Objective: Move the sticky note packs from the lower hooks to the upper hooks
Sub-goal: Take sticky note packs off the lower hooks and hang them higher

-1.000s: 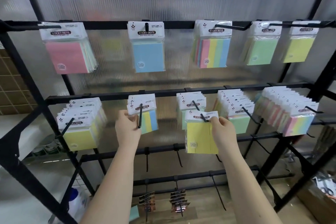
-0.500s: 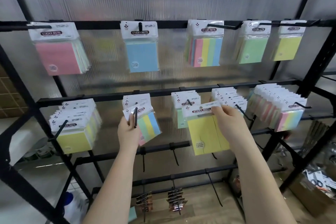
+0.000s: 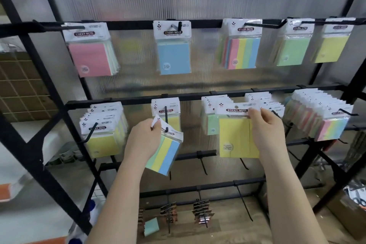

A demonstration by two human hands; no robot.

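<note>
Yellow pack [image 3: 236,136] is pinched at its white header by the right hand [image 3: 266,130], and it looks free of its lower hook. The left hand [image 3: 144,140] pinches the header corner of a striped pack [image 3: 164,156], tilted, with the hook tip [image 3: 166,119] seemingly just at its hole; I cannot tell if it is off. The upper hooks [image 3: 263,25] carry five groups of packs already, so some part of the work seems done. Much is left: the lower row [image 3: 315,113] holds full stacks at the far left, the middle and the right. For both packs the way goes up past the middle bar [image 3: 190,96]. Long upper hooks stick out forward and may catch a sleeve or header. Below hang empty hooks and small dark items
</note>
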